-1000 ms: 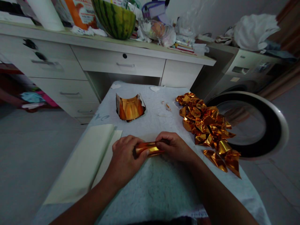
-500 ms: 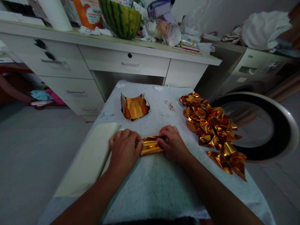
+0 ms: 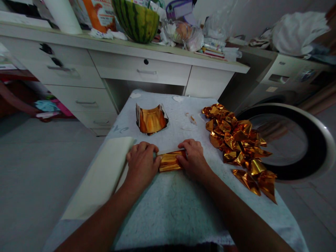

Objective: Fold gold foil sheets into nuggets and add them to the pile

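A flattened strip of shiny gold foil paper (image 3: 171,161) lies across the cloth-covered table (image 3: 173,206) in front of me. My left hand (image 3: 144,162) grips its left end, thumb on top and fingers curled behind. At the opposite end, my right hand (image 3: 193,156) pinches the foil the same way. Beyond the hands stands a curved stack of gold foil sheets (image 3: 152,120). A pile of folded gold foil pieces (image 3: 237,140) spreads along the table's right side. Left of my left hand lies a stack of pale yellow paper (image 3: 102,175).
A white desk (image 3: 147,75) with drawers stands behind the table, bearing a cut watermelon (image 3: 136,22) and clutter. On the right is a washing machine (image 3: 278,77) with its round door (image 3: 288,140) swung out near the foil pile. Small scraps (image 3: 192,119) lie toward the table's back.
My left hand has shifted slightly right and away from me along the foil. The strip now looks a little narrower between my hands. The piles around stay put.
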Tool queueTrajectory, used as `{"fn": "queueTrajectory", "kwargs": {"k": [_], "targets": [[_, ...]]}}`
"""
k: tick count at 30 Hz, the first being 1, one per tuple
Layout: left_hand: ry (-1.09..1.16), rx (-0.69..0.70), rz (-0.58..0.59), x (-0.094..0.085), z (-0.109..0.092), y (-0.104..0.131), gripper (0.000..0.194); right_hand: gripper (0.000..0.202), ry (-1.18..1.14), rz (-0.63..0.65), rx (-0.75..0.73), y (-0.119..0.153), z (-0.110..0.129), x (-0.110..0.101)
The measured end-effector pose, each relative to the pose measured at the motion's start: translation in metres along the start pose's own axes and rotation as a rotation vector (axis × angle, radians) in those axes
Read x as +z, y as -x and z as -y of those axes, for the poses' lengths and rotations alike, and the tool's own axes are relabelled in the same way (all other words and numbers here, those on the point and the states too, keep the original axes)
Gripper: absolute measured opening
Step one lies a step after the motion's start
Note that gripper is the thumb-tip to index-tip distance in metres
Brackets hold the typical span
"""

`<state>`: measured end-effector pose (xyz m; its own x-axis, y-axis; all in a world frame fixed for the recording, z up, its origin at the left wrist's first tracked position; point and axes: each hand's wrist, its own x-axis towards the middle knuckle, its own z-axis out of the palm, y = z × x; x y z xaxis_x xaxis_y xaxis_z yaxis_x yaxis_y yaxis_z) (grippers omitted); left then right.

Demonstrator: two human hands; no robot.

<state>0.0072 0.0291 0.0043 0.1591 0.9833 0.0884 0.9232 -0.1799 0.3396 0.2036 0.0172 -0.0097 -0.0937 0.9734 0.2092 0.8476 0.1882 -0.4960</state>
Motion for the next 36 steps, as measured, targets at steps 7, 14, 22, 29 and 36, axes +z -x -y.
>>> {"fn": "queueTrajectory", "kwargs": {"k": [7, 14, 22, 29, 36], "targets": [[0.142, 0.067, 0.019, 0.001, -0.001, -0.003, 0.006, 0.034, -0.021, 0.032, 0.008, -0.001, 0.001, -0.002], [0.54, 0.115, 0.03, -0.005, -0.002, 0.001, 0.004, 0.028, -0.261, 0.055, 0.074, -0.002, -0.001, -0.013], [1.016, -0.017, 0.099, -0.006, -0.007, 0.005, 0.026, 0.02, -0.886, 0.23, 0.287, -0.002, -0.002, -0.023], [1.097, -0.117, 0.183, -0.012, -0.011, 0.005, 0.023, 0.029, -0.996, 0.212, 0.328, -0.001, -0.001, -0.025], [1.009, -0.082, 0.13, -0.014, -0.01, 0.006, 0.024, 0.031, -0.984, 0.219, 0.371, 0.001, 0.002, -0.026]]}}
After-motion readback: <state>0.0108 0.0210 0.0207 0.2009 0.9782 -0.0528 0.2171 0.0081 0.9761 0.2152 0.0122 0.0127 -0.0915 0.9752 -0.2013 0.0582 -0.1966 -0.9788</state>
